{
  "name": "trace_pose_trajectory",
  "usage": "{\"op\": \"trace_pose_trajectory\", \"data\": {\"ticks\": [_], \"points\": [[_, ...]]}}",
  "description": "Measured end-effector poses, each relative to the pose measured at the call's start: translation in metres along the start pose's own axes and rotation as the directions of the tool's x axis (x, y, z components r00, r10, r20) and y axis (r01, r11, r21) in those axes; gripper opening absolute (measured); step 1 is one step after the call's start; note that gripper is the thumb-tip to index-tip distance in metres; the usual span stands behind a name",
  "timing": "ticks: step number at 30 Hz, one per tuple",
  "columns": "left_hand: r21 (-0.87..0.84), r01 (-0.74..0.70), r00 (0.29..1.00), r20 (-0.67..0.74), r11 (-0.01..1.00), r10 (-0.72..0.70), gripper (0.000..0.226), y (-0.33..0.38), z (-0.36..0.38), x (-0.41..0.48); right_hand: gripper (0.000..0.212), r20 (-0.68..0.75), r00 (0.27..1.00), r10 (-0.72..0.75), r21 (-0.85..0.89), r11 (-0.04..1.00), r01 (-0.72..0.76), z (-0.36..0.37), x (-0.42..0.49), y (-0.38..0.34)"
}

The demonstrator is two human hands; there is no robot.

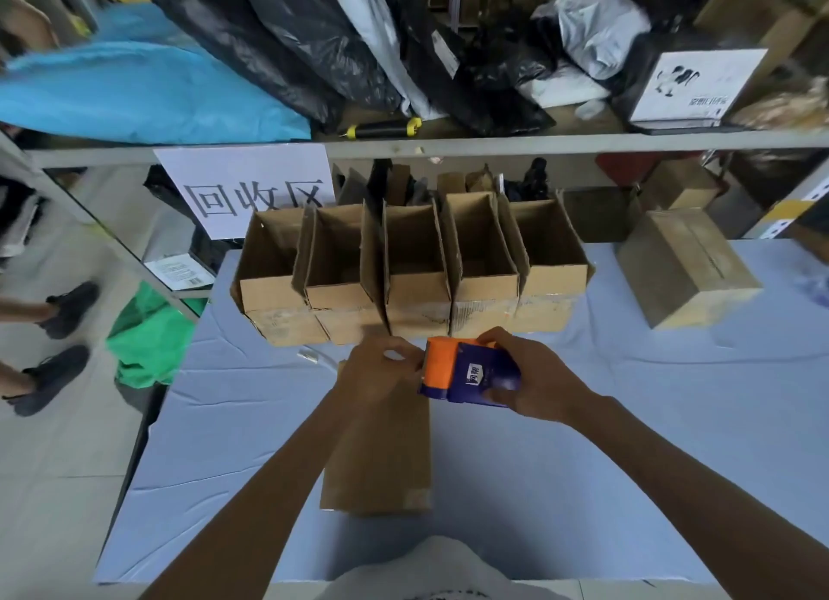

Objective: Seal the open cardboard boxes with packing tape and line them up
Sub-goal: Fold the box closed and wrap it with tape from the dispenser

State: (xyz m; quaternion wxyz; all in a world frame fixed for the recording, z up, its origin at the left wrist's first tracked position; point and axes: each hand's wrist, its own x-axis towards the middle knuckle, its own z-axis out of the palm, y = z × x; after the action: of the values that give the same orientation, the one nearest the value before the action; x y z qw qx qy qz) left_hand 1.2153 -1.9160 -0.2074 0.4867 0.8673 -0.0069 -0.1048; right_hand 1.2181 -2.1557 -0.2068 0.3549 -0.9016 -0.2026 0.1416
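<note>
A: Boxes, five of them open, stand in a row at the far side of the bench, flaps up. Do you see the closed one?

B: Yes. A flat box lies right under the hands, its long axis running away from the person toward the row. What sits at the far left?

A: Off the bench, someone's shoes on the floor and a green bag. A paper sign hangs from the shelf above the row.

B: And the hands?

A: The left hand is curled, its fingertips pinching at the orange end of the dispenser, likely picking up the tape end, though the tape itself is too small to make out. The right hand grips the blue body of the dispenser from the right.

B: So the tool is held above the far end of the flat box?

A: Just so. The box stretches from the hands back toward the person, and I judge the coming pull would run along that long axis. Both hands are equally near.

B: Farther right?

A: One sealed box sits apart from the row, turned at an angle.
</note>
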Motion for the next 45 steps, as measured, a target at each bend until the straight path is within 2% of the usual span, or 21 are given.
{"op": "trace_pose_trajectory", "data": {"ticks": [3, 5, 10, 12, 14, 15, 18, 21, 25, 30, 35, 45], "points": [[0.037, 0.003, 1.0, 0.018, 0.999, -0.003, 0.014, 0.0, 0.002, 0.006, 0.079, 0.012, 1.0, 0.02, -0.114, 0.993, -0.019, -0.004, 0.008, -0.006], [0.031, -0.056, 0.998, 0.027, 0.998, 0.055, 0.015, -0.003, 0.004, 0.01, 0.08, 0.001, 1.0, 0.024, -0.168, 0.985, -0.024, -0.007, 0.015, -0.006], [0.041, -0.077, 0.997, 0.02, 0.996, 0.076, 0.015, -0.009, 0.003, 0.019, 0.079, -0.002, 1.0, -0.012, -0.204, 0.979, 0.012, -0.017, 0.03, -0.003], [-0.016, -0.016, 1.0, -0.014, 1.0, 0.016, 0.017, -0.009, 0.004, 0.023, 0.079, 0.018, 0.999, -0.038, -0.224, 0.974, 0.041, -0.02, 0.037, -0.002], [0.013, 0.118, 0.991, -0.064, 0.993, -0.117, 0.033, -0.008, 0.005, 0.026, 0.08, 0.044, 0.997, -0.065, -0.24, 0.968, 0.074, -0.022, 0.044, -0.002], [0.037, 0.155, 0.985, -0.083, 0.987, -0.152, 0.034, -0.007, 0.006, 0.028, 0.08, 0.063, 0.995, -0.072, -0.242, 0.967, 0.086, -0.023, 0.048, -0.002], [0.104, 0.194, 0.969, -0.175, 0.975, -0.174, 0.022, -0.01, 0.005, 0.032, 0.082, 0.108, 0.991, -0.075, -0.251, 0.963, 0.1, -0.027, 0.054, 0.003], [0.194, 0.175, 0.962, -0.241, 0.965, -0.126, 0.02, -0.024, -0.012, 0.033, 0.083, 0.092, 0.995, -0.047, -0.277, 0.958, 0.071, -0.039, 0.047, 0.021], [0.153, 0.242, 0.966, -0.125, 0.958, -0.224, 0.022, -0.028, -0.02, 0.035, 0.086, 0.092, 0.996, 0.018, -0.303, 0.953, 0.011, -0.048, 0.038, 0.038], [-0.03, 0.243, 0.966, -0.085, 0.97, -0.244, 0.03, -0.027, -0.017, 0.036, 0.087, 0.103, 0.994, 0.048, -0.309, 0.951, -0.014, -0.047, 0.039, 0.045], [-0.037, 0.254, 0.959, -0.122, 0.967, -0.257, 0.037, -0.026, -0.008, 0.034, 0.087, 0.114, 0.99, 0.083, -0.341, 0.939, -0.04, -0.045, 0.039, 0.051], [-0.078, 0.311, 0.946, -0.068, 0.947, -0.316, 0.021, -0.031, -0.005, 0.04, 0.087, 0.128, 0.981, 0.142, -0.355, 0.931, -0.089, -0.041, 0.041, 0.056]]}}
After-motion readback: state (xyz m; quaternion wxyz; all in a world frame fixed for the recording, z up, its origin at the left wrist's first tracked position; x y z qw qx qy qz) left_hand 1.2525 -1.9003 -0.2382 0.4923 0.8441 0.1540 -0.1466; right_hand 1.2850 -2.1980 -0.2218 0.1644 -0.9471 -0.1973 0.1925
